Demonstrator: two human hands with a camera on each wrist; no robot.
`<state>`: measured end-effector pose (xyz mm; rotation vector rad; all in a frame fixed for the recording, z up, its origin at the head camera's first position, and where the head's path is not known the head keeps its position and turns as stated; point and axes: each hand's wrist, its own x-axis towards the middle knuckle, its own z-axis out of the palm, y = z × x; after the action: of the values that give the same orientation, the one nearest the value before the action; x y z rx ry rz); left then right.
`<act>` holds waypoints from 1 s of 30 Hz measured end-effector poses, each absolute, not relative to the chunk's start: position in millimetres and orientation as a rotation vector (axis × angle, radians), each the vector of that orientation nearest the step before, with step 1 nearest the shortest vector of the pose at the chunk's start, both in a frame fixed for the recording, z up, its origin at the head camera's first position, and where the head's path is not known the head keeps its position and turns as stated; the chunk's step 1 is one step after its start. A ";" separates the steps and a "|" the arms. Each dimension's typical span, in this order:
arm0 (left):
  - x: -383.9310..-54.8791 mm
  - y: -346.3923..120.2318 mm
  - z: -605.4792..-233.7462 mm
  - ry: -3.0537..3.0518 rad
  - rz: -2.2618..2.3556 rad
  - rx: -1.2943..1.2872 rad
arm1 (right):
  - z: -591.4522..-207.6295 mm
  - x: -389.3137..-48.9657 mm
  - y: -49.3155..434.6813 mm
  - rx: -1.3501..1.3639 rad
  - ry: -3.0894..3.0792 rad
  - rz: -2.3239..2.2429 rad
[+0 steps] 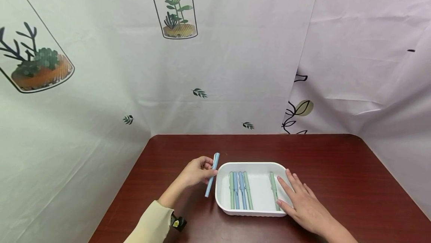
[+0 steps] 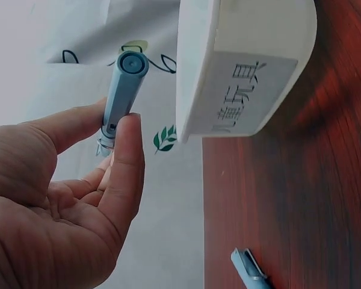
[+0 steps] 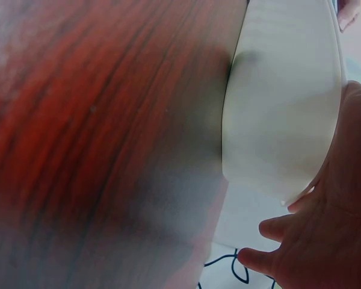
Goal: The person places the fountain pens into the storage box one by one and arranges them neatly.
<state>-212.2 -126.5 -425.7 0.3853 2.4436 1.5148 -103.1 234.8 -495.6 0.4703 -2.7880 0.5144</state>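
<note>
In the head view a light blue pen [image 1: 212,175] stands tilted just left of the white tray [image 1: 259,212]. My left hand [image 1: 196,171] pinches this pen between thumb and fingers; the left wrist view shows its round end [image 2: 132,62] toward the camera. Inside the tray, two blue pens lie between two green ones toward the left side. Another green pen [image 1: 273,190] lies apart on the right. My right hand [image 1: 306,203] rests over the tray's right rim with straight, spread fingers, some reaching inside near that green pen.
A further blue pen [image 2: 250,270] lies on the dark red wooden table [image 1: 336,168], seen in the left wrist view. The tray's left wall carries a printed label [image 2: 253,93]. A patterned white cloth [image 1: 235,67] hangs behind the table.
</note>
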 end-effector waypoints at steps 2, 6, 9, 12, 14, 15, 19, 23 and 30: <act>-211.5 -123.6 -425.8 2.431 1.511 0.391 | -495.5 -102.7 234.8 0.471 -2.787 0.514; -210.9 -118.0 -427.1 2.406 1.506 0.382 | -495.5 -102.2 234.7 0.473 -2.781 0.513; -210.5 -112.9 -427.6 2.398 1.499 0.371 | -495.2 -102.0 234.6 0.473 -2.779 0.514; -209.9 -107.7 -427.3 2.402 1.496 0.378 | -494.9 -102.0 234.4 0.471 -2.782 0.518; -209.2 -104.5 -426.7 2.400 1.505 0.387 | -494.7 -102.0 234.3 0.469 -2.783 0.520; -209.0 -102.8 -426.7 2.394 1.513 0.395 | -494.6 -102.1 234.2 0.468 -2.783 0.521; -207.8 -95.0 -426.5 2.359 1.549 0.401 | -494.3 -102.1 234.4 0.468 -2.786 0.523; -205.5 -87.0 -426.0 2.320 1.576 0.404 | -494.5 -102.0 234.7 0.469 -2.788 0.522; -202.8 -75.6 -427.7 2.293 1.585 0.406 | -496.0 -102.3 234.8 0.473 -2.785 0.521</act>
<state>-202.8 -75.6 -427.7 0.4061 2.2931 1.5849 -102.3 234.8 -496.0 0.4726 -2.7847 0.5212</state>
